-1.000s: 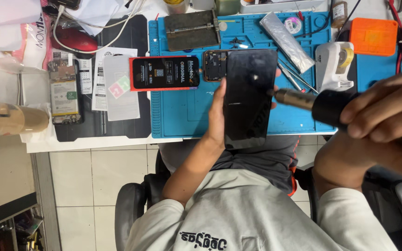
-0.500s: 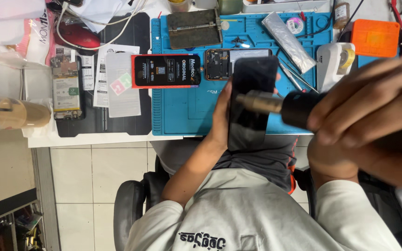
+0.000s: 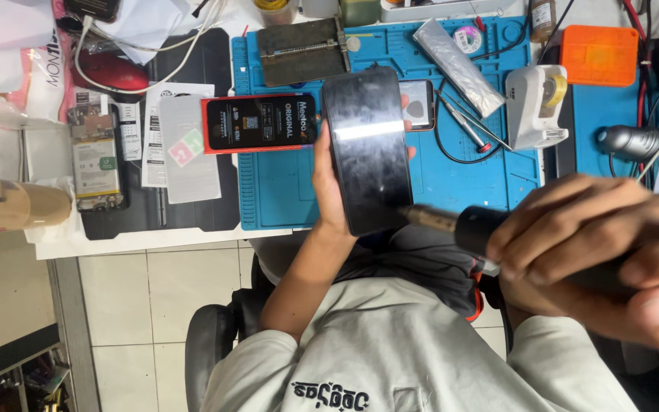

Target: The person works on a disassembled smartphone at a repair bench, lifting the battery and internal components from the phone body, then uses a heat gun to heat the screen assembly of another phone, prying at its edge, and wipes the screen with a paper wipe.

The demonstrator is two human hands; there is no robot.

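The left hand [image 3: 333, 183] is closed around a black phone [image 3: 368, 149], gripping it by its long edges: thumb side along the edge nearer the orange box, fingertips [image 3: 406, 103] showing past the opposite edge. The phone's glossy dark face is turned toward the camera and carries a bright bar of reflected light across it. Its long axis runs roughly up-down in the head view, slightly tilted, one short end toward the far part of the surface and the other toward the person's body. It is held over the near edge of the blue work mat [image 3: 467, 175], above the surface and not lying on it.

The right hand [image 3: 604, 252] is wrapped tightly around the black handle of a hot-air tool [image 3: 474, 225], close to the camera and blurred. The tool's metal nozzle points toward the phone's lower end and meets or nearly meets its corner; actual contact cannot be told. The tool's long axis lies nearly horizontal in the view, across the phone's axis.

Just beside the phone lies a flat orange-edged black box [image 3: 261, 122], half on the mat. A smaller phone part [image 3: 419, 105] shows partly behind the held phone. Farther out: a metal clamp fixture [image 3: 303, 52], a silver foil pouch [image 3: 459, 65], a white tape dispenser [image 3: 535, 103], an orange tray [image 3: 602, 55], a bare phone frame [image 3: 97, 164] and a cup with a brown drink [image 3: 13, 206].
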